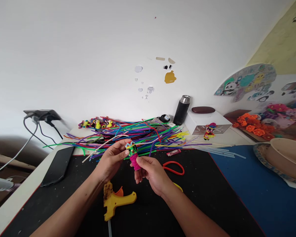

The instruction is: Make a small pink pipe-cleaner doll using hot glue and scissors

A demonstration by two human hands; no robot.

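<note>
Holding a small fuzzy figure with green head and magenta body (134, 159) above black desk mat (194, 194). Left hand (114, 156) pinches its head; right hand (154, 172) clamps its body, thumb on top. Yellow plastic glue gun (111, 201) lies below on mat, multicoloured pipe-cleaner pile (135, 131) beyond hands.

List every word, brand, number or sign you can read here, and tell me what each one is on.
None can be read.
Small red-and-white packet: any print is too small and blurred.
Yellowish sheet at upper right: dark marks, too unclear to read.
Black flask, yellow glue gun, doll in the hands: no lettering I can make out.
</note>
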